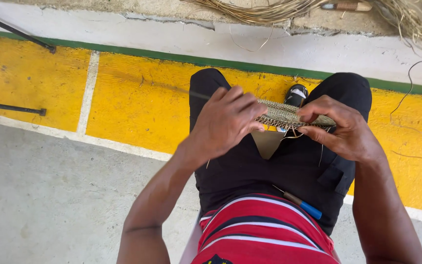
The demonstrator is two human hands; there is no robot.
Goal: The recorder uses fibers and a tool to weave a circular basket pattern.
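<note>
A flat woven piece of dry straw-coloured fibre (pixel 282 115) is held edge-on above my knees. My left hand (pixel 225 122) pinches its left end with fingers curled. My right hand (pixel 343 129) grips its right end between thumb and fingers. A thin dark strand (pixel 199 95) sticks out to the left past my left hand. Loose fibre ends hang below the piece.
A blue-handled tool (pixel 305 205) lies on my lap on black trousers. A bundle of loose dry fibres (pixel 269 10) lies on the ledge ahead, with another tool handle (pixel 348 6) beside it. The floor is yellow-painted with a green stripe. Two dark metal rods (pixel 10 107) at left.
</note>
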